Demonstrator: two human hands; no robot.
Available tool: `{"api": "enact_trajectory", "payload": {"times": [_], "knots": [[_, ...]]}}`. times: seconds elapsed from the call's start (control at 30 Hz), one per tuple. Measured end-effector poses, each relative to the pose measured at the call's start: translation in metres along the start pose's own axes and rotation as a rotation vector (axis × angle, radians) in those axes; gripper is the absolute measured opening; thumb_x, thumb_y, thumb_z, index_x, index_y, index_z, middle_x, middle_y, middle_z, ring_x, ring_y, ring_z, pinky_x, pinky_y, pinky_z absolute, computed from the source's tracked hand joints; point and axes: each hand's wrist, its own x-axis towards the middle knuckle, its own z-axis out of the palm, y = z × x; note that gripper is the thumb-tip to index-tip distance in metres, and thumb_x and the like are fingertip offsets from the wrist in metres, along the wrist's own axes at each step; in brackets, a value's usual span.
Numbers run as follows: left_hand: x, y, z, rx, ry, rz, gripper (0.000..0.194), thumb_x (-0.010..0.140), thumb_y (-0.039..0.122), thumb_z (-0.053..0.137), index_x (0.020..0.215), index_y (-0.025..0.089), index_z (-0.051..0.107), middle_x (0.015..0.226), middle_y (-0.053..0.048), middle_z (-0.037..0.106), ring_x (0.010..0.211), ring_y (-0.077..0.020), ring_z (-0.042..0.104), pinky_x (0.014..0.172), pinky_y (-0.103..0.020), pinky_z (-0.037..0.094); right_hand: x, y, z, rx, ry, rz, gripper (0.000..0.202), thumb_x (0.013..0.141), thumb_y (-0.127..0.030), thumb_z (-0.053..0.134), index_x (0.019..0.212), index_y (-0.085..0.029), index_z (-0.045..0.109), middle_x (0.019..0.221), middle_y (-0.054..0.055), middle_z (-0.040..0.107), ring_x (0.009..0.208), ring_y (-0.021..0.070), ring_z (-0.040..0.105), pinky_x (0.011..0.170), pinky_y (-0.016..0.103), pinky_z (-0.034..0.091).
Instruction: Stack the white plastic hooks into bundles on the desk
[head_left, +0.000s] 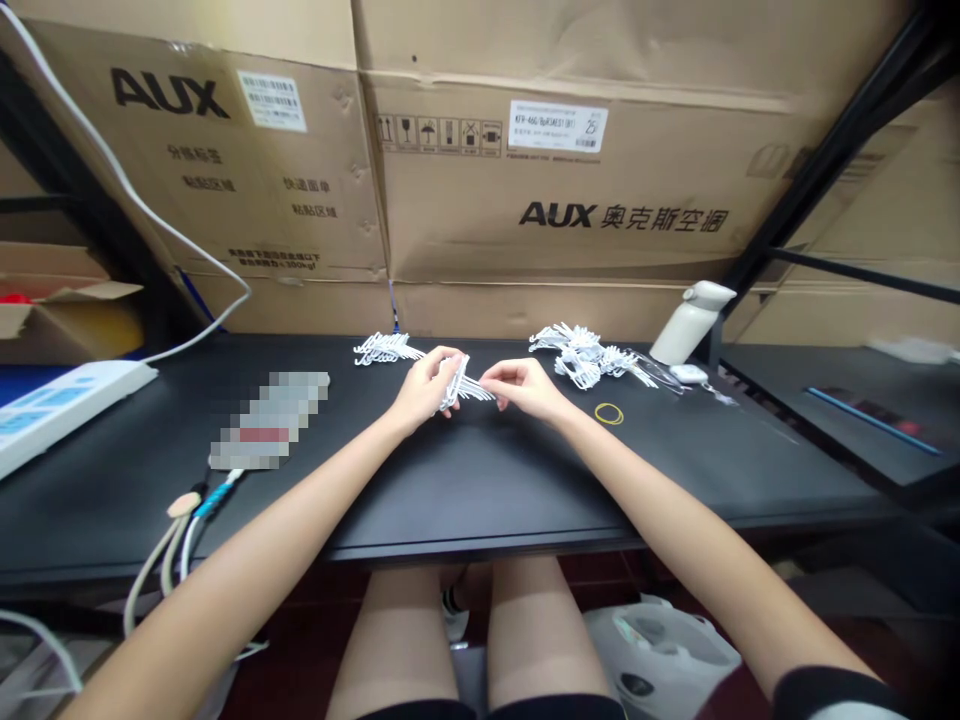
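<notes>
Centre of frame, above the black table (480, 480): a bundle of white plastic pieces (459, 383) is gripped by the left hand (427, 386), fingers curled closed around it. Right hand (525, 385) pinches its projecting ends. Right of centre lie a loose pile of white pieces (581, 355) and a yellow rubber band (609, 413).

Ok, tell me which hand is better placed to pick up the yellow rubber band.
Right. The right hand lies nearest the yellow rubber band, on its own side, and only pinches the tips of the white plastic bundle, which the left hand grips.
</notes>
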Motion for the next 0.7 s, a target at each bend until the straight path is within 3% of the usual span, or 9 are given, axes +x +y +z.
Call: {"api": "enact_trajectory", "payload": {"times": [0.4,0.53,0.7], "knots": [[-0.002,-0.005,0.004,0.021,-0.054,0.039,0.033,0.085,0.047,0.054,0.101,0.018,0.056,0.065,0.001,0.060,0.046,-0.0124,0.060,0.035,-0.018,0.046,-0.001,0.012,0.010,-0.003,-0.037,-0.015,0.036,0.070,-0.049,0.069,0.073,-0.015,0.058,0.057,-0.002,0.057,0.045,0.0088,0.052,0.044,0.021,0.045],[-0.003,-0.006,0.004,0.025,-0.067,0.047,0.033,0.085,0.047,0.054,0.103,0.019,0.056,0.066,0.001,0.061,0.047,-0.0124,0.061,0.036,-0.018,0.046,-0.003,0.014,0.012,-0.118,-0.007,-0.058,0.035,0.075,-0.051,0.064,0.074,-0.017,0.057,0.055,-0.002,0.057,0.044,0.0099,0.051,0.042,0.021,0.041],[-0.004,-0.006,0.007,0.022,-0.059,0.052,0.034,0.086,0.046,0.053,0.104,0.018,0.056,0.063,0.001,0.059,0.047,-0.0117,0.061,0.036,-0.017,0.047,-0.006,0.011,0.012,-0.268,0.041,-0.176,0.031,0.080,-0.047,0.060,0.070,-0.018,0.055,0.060,0.000,0.060,0.049,0.0115,0.054,0.050,0.023,0.043]]}}
